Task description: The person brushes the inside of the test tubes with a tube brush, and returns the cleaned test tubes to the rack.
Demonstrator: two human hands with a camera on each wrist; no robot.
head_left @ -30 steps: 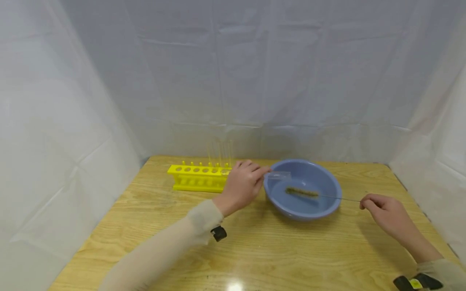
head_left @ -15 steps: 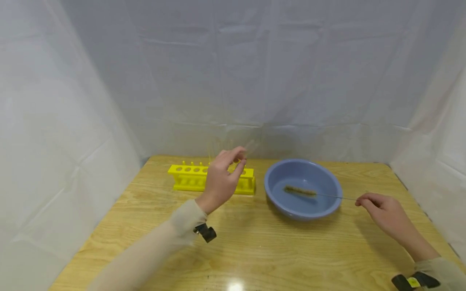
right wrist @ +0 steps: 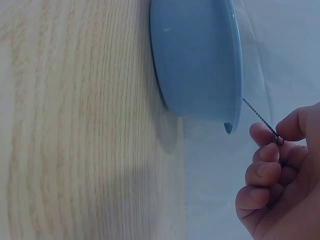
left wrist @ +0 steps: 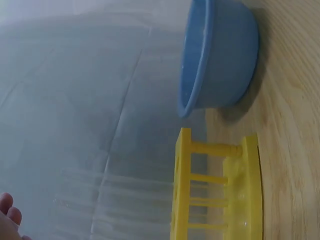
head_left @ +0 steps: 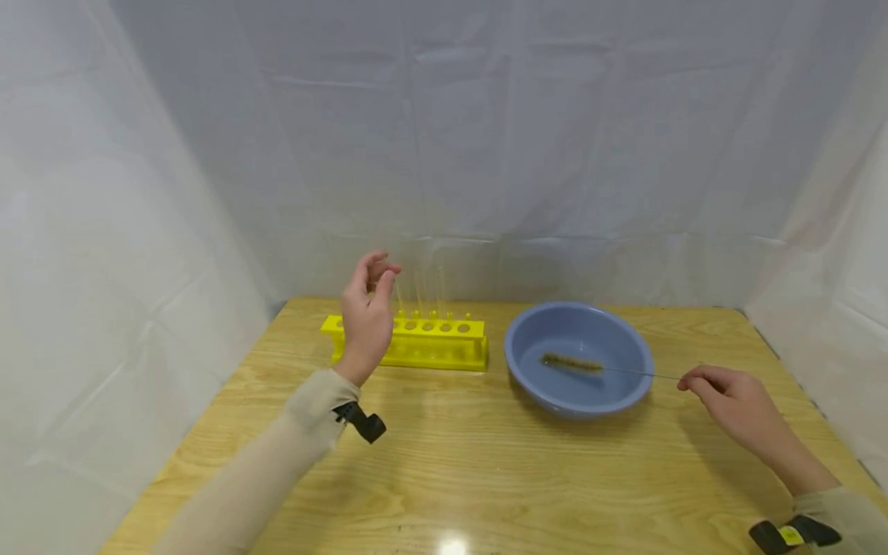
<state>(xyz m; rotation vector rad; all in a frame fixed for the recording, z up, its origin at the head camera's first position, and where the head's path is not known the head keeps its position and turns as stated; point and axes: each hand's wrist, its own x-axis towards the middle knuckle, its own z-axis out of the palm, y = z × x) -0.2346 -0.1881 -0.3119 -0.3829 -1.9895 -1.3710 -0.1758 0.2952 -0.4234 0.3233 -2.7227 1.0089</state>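
My right hand [head_left: 738, 405] pinches the looped wire end of a test tube brush [head_left: 572, 363]. Its wire crosses the right rim of the blue basin [head_left: 579, 407], and the bristles lie over the inside. My left hand [head_left: 368, 320] is raised at the left part of the yellow test tube rack [head_left: 433, 354], thumb and fingers bent toward each other. I cannot tell whether a test tube is between them. Several clear test tubes [head_left: 442, 289] stand up along the rack's rear, close to the left fingertips. In the left wrist view only fingertips [left wrist: 14, 216] show.
The wooden table [head_left: 472, 462] carries the rack at left of centre and the basin to its right, with a gap between them. White sheeting [head_left: 555, 154] hangs behind and at both sides.
My left hand has moved left from the basin to the rack's left part, turning upright. The test tube it held is no longer visible in it. My right hand and the test tube brush barely moved.
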